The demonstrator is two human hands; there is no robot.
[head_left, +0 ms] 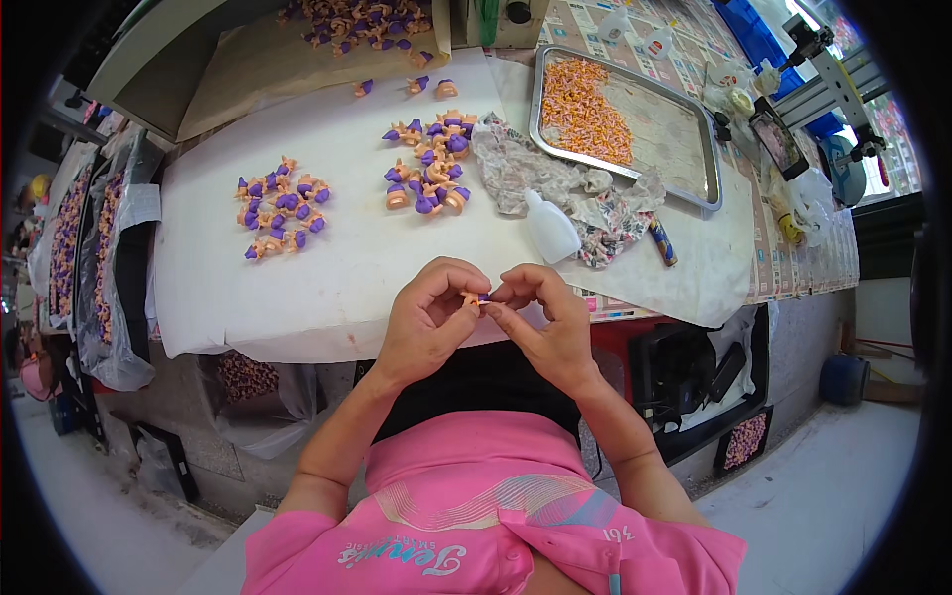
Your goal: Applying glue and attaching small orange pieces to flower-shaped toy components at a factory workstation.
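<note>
Both hands meet over the near edge of the tabletop [228, 307], around the middle of the scene. The left hand [428, 322] is curled, thumb and fingertips pinched on a small peach-and-purple piece [476, 298]. The right hand [545, 325] is bent toward it, thumb and index finger nearly together at the right end of the piece; I cannot tell whether they grip it or a separate tiny part (the fingertips hide most of that spot).

Beyond the hands, a left cluster [283, 210] of similar peach-and-purple pieces lies on the white covering, and a right cluster [428, 169] lies farther off. A few single pieces sit beyond these, near a far heap [367, 22] on brownish paper.

To the right of the right cluster is a crumpled cloth [521, 164], with a white bottle [552, 230] lying by its near side. A dark tube [662, 242] lies right of the bottle. On the far right, a metal tray [679, 134] holds small orange pieces [583, 111] in its left part.
</note>
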